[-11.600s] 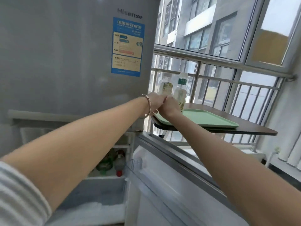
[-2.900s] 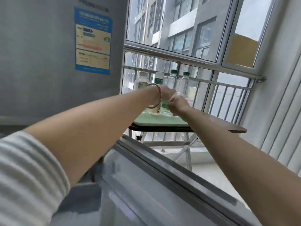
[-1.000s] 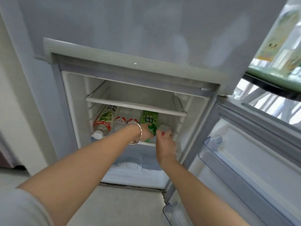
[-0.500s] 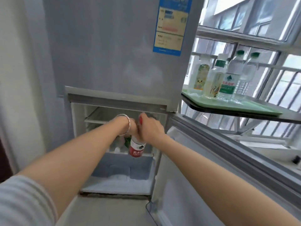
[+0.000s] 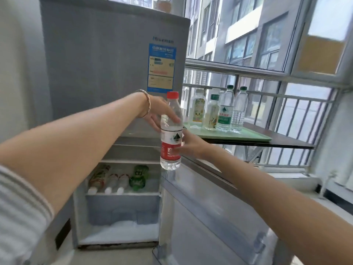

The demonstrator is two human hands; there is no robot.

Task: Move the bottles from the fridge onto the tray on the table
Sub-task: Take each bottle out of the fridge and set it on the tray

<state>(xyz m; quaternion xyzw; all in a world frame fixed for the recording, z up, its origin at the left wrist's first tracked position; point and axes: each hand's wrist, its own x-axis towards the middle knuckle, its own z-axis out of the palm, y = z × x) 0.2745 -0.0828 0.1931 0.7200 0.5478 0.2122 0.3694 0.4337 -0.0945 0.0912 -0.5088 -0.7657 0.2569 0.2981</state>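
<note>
I hold a clear water bottle (image 5: 170, 131) with a red cap and red label upright in front of the open fridge (image 5: 107, 73). My right hand (image 5: 188, 145) grips its labelled lower half. My left hand (image 5: 159, 114) curls round its shoulder from the left. Several more bottles (image 5: 116, 179) lie on their sides on the fridge's lower shelf, one of them green (image 5: 139, 175). To the right, a green tray (image 5: 248, 135) on a dark table (image 5: 290, 143) carries several standing bottles (image 5: 225, 111) at its left end.
The lower fridge door (image 5: 210, 211) hangs open towards me below the table's edge. A frosted drawer (image 5: 122, 209) sits under the bottle shelf. Window railings (image 5: 286, 96) run behind the table. The tray's right half is bare.
The red-capped bottle has come up out of the fridge compartment and now stands upright at chest height, nearer the tray. My view has risen to take in the whole fridge.
</note>
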